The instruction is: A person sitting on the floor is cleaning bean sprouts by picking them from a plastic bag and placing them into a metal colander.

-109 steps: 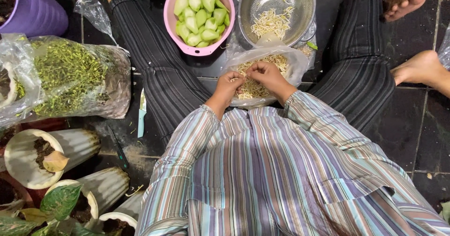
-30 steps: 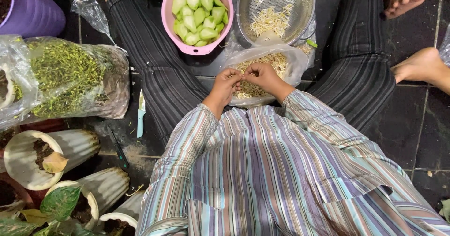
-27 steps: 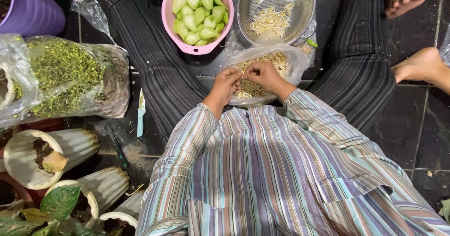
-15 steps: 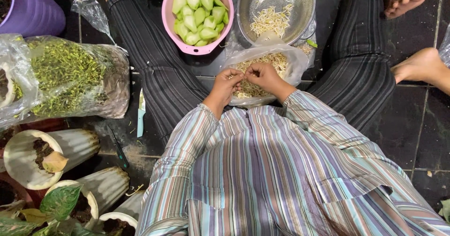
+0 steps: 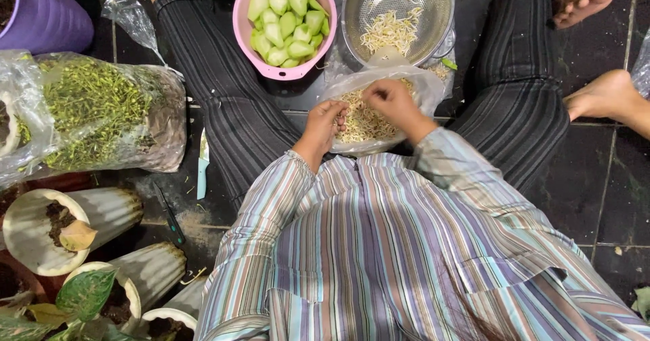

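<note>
A dark tiled floor (image 5: pixel 609 178) is seen, with white plant pots (image 5: pixel 40 229) at its edge. Bean sprouts (image 5: pixel 362 121) lie in a clear plastic bag (image 5: pixel 423 87) between the legs, below a metal colander (image 5: pixel 396 16) and pink bowl (image 5: pixel 281 23). Sprouts are pinched by the curled left hand (image 5: pixel 325 124) and right hand (image 5: pixel 389 101).

bowl (image 5: pixel 238 30): pink, pale green vegetable pieces (image 5: pixel 288 16) | strainer (image 5: pixel 433 3): silver, cream sprouts (image 5: pixel 387 31) | shirt (image 5: pixel 379 246): pastel stripes | trousers (image 5: pixel 223 104): black, thin pinstripes | pot (image 5: pixel 40 16): purple | floor (image 5: pixel 609 178): dark tiles | ribbed pots (image 5: pixel 101 209): white
</note>
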